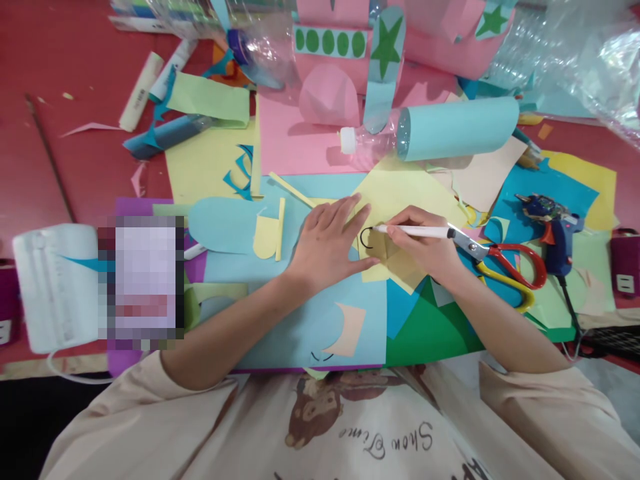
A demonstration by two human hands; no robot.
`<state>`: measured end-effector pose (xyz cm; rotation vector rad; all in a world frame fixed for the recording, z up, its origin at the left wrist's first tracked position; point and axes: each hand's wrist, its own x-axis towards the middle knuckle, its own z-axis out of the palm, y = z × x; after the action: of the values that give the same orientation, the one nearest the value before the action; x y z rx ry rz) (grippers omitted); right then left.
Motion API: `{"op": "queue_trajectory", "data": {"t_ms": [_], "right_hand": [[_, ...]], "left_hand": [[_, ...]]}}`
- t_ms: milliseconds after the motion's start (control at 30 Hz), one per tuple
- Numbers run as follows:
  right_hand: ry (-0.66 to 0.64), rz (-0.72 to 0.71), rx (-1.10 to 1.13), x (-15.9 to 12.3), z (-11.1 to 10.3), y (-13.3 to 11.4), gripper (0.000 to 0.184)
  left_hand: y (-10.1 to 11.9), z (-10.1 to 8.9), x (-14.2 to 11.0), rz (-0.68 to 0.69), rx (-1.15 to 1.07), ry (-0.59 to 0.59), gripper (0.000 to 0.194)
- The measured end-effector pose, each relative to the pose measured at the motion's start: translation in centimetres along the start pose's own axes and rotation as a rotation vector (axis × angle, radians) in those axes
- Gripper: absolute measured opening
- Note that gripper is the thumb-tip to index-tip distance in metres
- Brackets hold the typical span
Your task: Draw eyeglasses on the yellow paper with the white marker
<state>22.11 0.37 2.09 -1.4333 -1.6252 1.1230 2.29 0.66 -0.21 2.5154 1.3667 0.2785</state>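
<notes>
Yellow paper (379, 251): pale, with black curve (361, 239).
My left hand (327, 243): spread flat, leftward.
My right hand (425, 243): rightward, pinching white marker (420, 231).

Your left hand (326, 245) lies over papers (295, 320) spread on the surface (65, 167); your right hand (429, 253) and its marker (420, 231) are just right of it. Scissors (500, 249) lie right of those, the glue gun (560, 243) farther right. Beyond both hands, a bottle (457, 130) lies sideways, cap leftward.
</notes>
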Motion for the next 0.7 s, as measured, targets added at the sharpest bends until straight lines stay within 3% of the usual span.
{"op": "queue_trajectory", "data": {"t_ms": [700], "right_hand": [[0.016, -0.015, -0.004, -0.08, -0.41, 0.05, 0.014]], "left_hand": [[0.12, -0.30, 0.08, -0.001, 0.002, -0.022, 0.080]]}}
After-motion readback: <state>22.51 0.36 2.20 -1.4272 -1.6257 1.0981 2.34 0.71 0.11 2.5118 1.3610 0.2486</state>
